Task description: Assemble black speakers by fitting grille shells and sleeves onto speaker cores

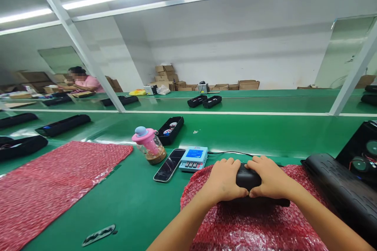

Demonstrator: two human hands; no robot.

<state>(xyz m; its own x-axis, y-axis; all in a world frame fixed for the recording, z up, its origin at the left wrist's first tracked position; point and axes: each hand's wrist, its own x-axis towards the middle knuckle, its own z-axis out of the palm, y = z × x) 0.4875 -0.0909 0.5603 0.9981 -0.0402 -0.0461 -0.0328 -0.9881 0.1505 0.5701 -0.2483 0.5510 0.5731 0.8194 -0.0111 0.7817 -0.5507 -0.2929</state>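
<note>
Both of my hands are on a black plastic speaker housing (247, 177) that rests on red bubble wrap (244, 235). My left hand (225, 179) grips its left side, fingers over the far edge and thumb at the near side. Opposite it, my right hand (270, 178) holds the right side the same way, and the thumb tips nearly meet. The fingers cover much of the housing's top. Just beyond my left hand is a light-blue device with a lit screen (194, 153).
A phone (169, 165) and a pink-lidded cup (149, 146) stand left of the device. An open black casing (171, 130) lies behind. Long black casings (344, 188) crowd the right. More bubble wrap (67, 180) covers the left. A person (88, 82) sits far left.
</note>
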